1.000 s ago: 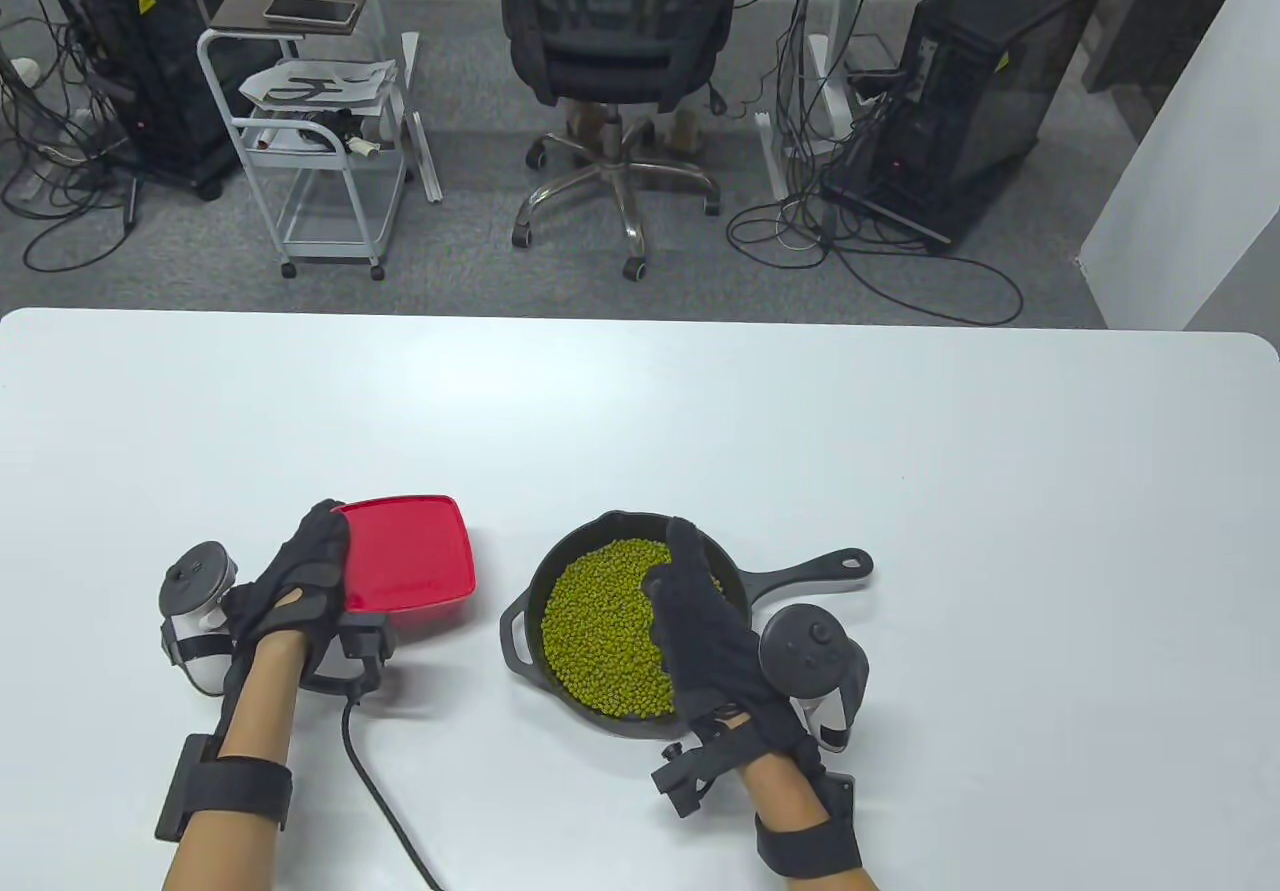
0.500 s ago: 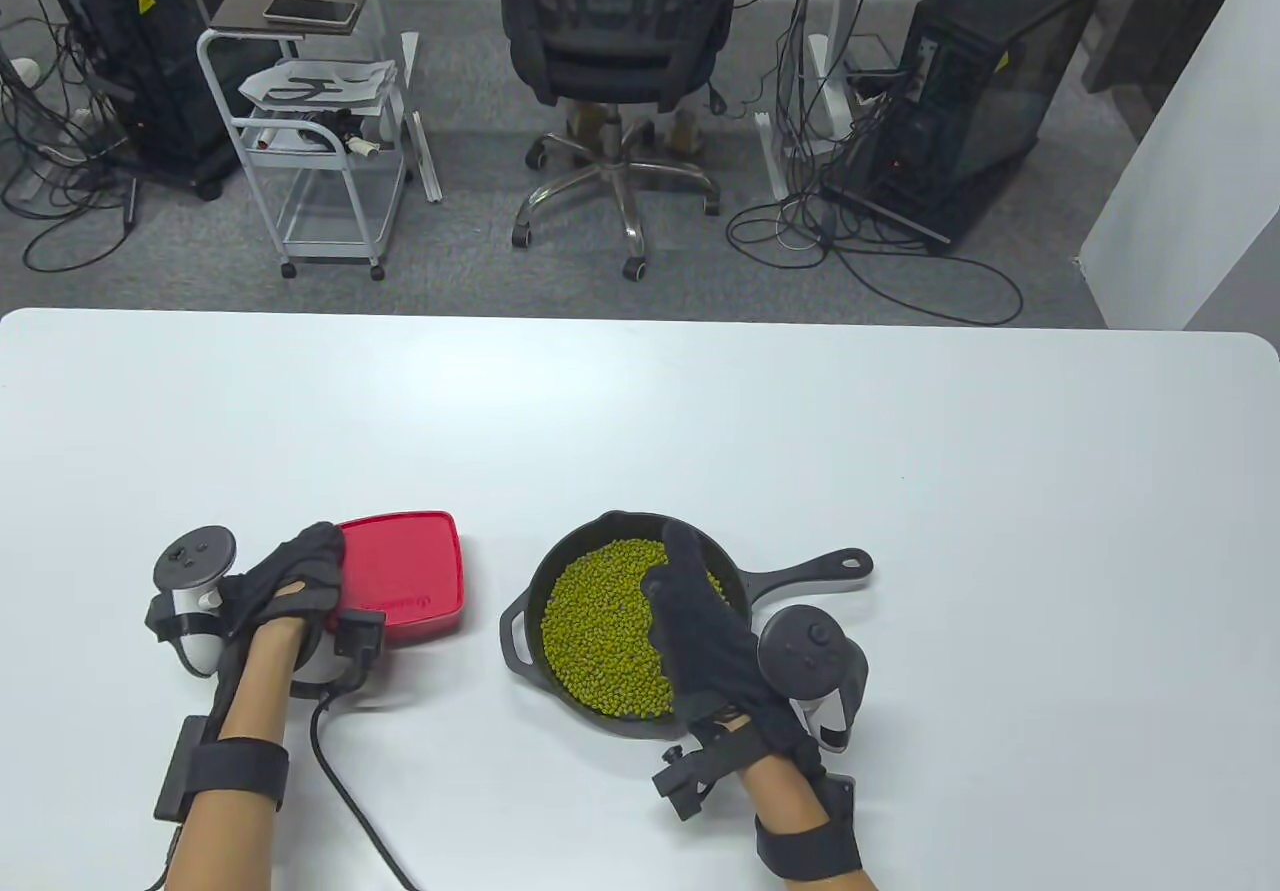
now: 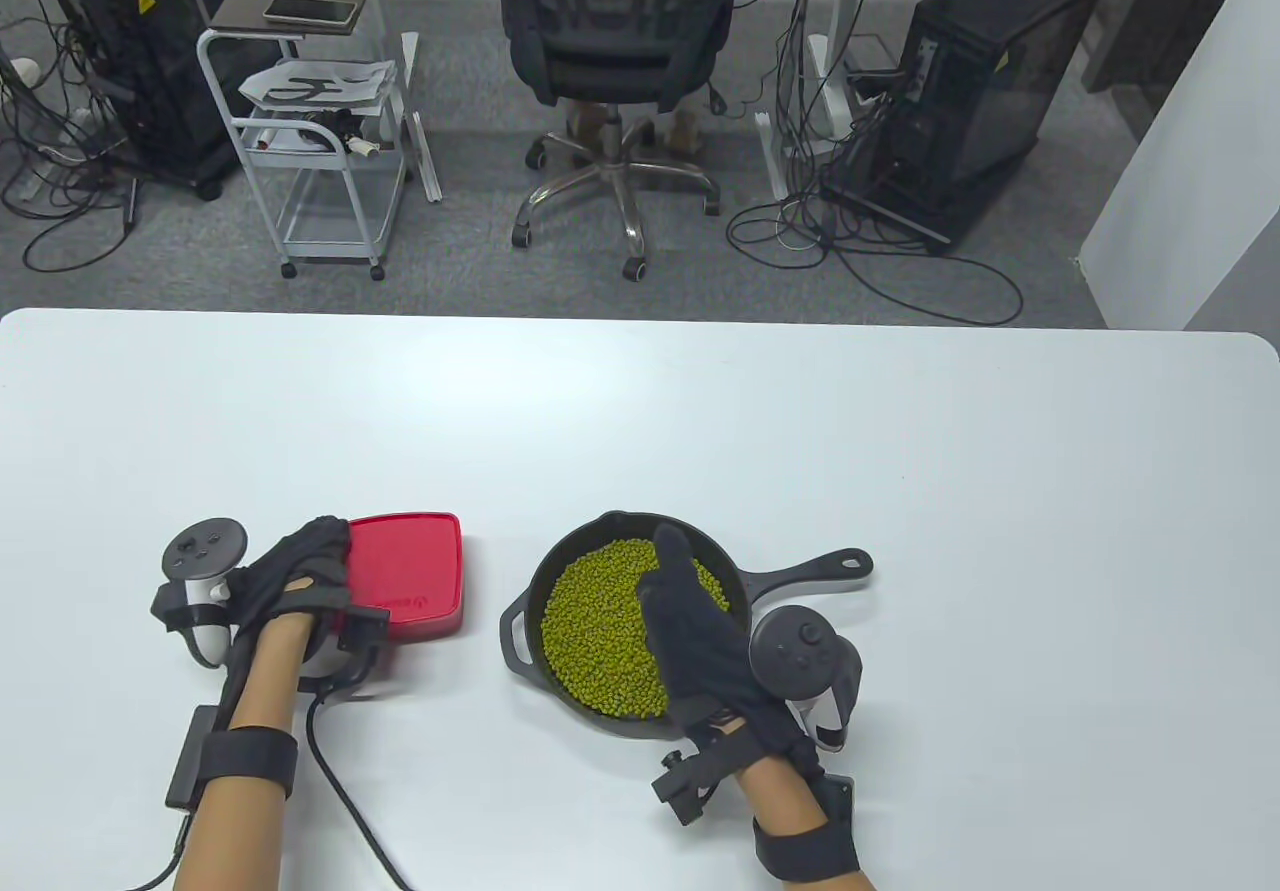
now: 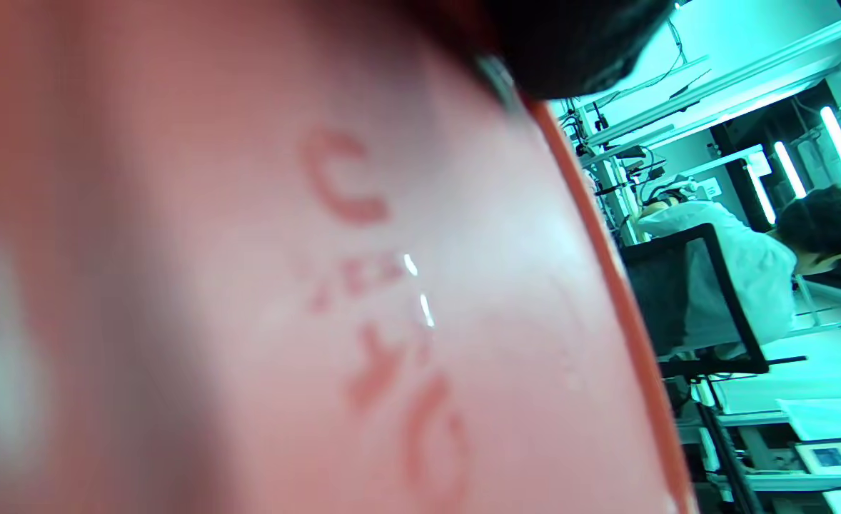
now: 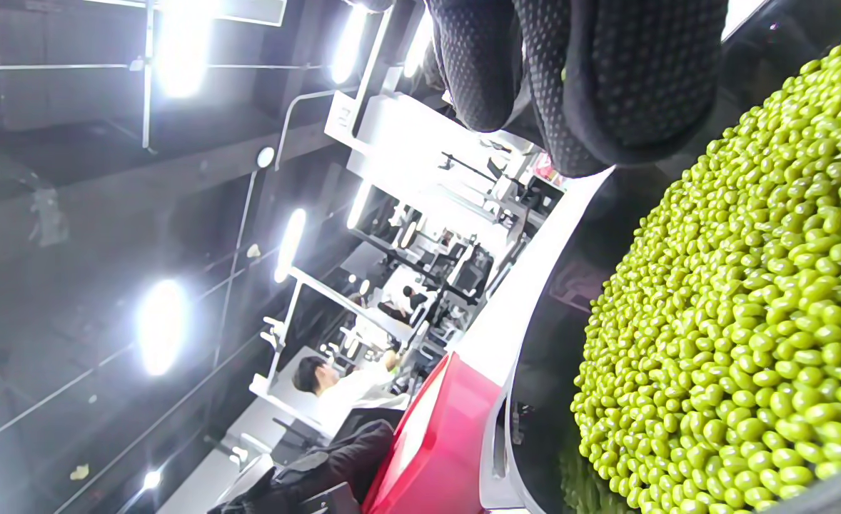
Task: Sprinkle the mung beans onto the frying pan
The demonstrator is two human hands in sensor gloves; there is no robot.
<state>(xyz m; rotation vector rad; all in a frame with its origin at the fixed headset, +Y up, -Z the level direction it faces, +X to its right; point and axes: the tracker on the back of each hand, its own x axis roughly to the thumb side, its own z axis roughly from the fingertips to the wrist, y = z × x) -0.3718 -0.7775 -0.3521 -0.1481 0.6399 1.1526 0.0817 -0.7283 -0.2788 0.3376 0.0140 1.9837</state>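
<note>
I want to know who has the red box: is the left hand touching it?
Touching. In the table view the left hand lies on the near-left edge of the red box with no gap, and the left wrist view shows a gloved fingertip against its red surface.

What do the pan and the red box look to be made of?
Pan: probably cast iron, matte black, with a thick one-piece handle and a small helper loop. Red box: likely plastic, smooth and slightly glossy, with rounded corners and a moulded logo.

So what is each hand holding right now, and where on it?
Left hand grips the red container at its left edge. Right hand holds nothing visible, over the mung beans.
</note>
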